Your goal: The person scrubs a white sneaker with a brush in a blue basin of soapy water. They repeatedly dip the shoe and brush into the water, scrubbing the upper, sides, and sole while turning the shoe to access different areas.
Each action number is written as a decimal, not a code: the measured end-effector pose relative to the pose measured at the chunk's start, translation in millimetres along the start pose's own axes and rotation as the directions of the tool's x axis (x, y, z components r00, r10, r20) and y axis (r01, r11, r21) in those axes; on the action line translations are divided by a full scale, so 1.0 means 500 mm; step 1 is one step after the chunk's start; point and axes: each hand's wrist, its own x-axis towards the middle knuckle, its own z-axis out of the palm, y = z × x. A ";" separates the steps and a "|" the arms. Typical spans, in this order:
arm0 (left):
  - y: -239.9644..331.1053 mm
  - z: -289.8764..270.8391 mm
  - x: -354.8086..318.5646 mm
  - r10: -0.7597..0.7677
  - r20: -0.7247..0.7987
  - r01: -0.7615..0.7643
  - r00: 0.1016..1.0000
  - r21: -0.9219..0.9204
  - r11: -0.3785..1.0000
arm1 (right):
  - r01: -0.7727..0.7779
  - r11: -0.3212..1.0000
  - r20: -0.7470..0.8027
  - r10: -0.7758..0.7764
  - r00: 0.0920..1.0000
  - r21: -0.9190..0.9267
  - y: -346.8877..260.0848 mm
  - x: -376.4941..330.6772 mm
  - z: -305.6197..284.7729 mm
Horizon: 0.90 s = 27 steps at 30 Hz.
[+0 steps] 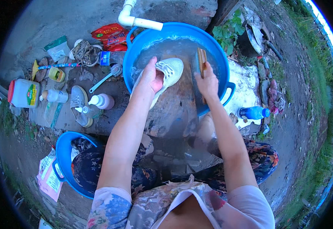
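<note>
Head view: one pale laced shoe (173, 71) is held above the water side of one large blue tub (176, 27), its toe pointing up and to the right. The left hand (151, 78) is clamped on the shoe at its collar, partly inside the opening. The right hand (207, 81) is closed around one wooden brush (201, 61), just right of the shoe and apart from it. One brown board (174, 116) slopes out of the tub beneath the shoe; whether shoe and board touch, I cannot tell. Cloudy water (185, 44) with some foam lies in the tub, and one white pipe (141, 23) ends over its far rim.

Left of the tub are one long-handled white brush (106, 78), one white-capped bottle with pinkish contents (104, 101), one second shoe (79, 107) on the ground, one clear bottle (57, 95) lying down, and one jug with a red lid (23, 93). Red packaging (111, 35) lies beyond; its count is unclear. To the right, one blue bottle (251, 113) lies on its side near one white sheet (243, 82). A second, smaller blue tub (62, 149) stands at lower left, with dark checked cloth (82, 144) inside.
</note>
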 end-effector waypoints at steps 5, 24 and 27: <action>0.007 -0.012 -0.005 0.114 -0.190 -0.097 0.975 0.099 0.990 | 0.311 0.943 0.337 -0.332 0.881 0.116 -0.081 -0.078 -0.016; -0.026 -0.001 0.027 0.063 -0.058 -0.061 0.996 0.039 0.997 | 0.255 0.960 0.335 -0.204 0.920 -0.114 -0.093 0.004 0.045; -0.008 -0.002 -0.007 0.083 -0.073 -0.084 0.994 -0.003 0.996 | 0.329 0.942 0.394 -0.280 0.875 -0.063 -0.102 -0.077 0.008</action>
